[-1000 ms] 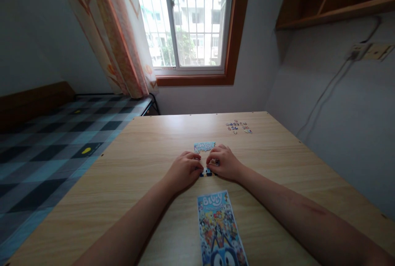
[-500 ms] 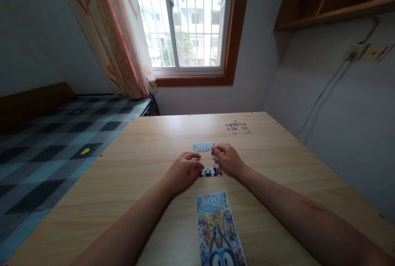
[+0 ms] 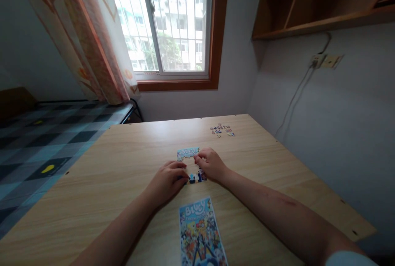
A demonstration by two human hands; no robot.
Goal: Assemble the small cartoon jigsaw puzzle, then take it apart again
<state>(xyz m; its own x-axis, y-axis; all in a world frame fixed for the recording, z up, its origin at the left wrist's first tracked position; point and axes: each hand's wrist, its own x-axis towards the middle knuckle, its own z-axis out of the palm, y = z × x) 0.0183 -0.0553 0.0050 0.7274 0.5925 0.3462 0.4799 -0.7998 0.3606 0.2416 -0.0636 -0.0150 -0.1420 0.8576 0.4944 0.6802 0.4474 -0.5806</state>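
A small partly built jigsaw puzzle (image 3: pixel 189 153) lies in the middle of the wooden table (image 3: pixel 129 167), its blue top strip showing beyond my fingers. My left hand (image 3: pixel 168 179) rests on the puzzle's left side with fingers curled and tips pressed to the pieces. My right hand (image 3: pixel 210 164) lies over the puzzle's right side, fingers bent down onto it. Whether either hand pinches a loose piece is hidden. A colourful reference picture card (image 3: pixel 199 233) lies nearer to me, between my forearms.
Several loose puzzle pieces (image 3: pixel 222 130) sit at the table's far right. A bed with a checked cover (image 3: pixel 46 142) stands left of the table. A window (image 3: pixel 166 23) with a curtain (image 3: pixel 86 39) is ahead, wooden shelves (image 3: pixel 308 2) upper right, a wall socket and cable (image 3: pixel 321 60) on the right.
My right hand slid from the puzzle's lower edge up along its right side. The view has swung right, so everything sits further left in the picture.
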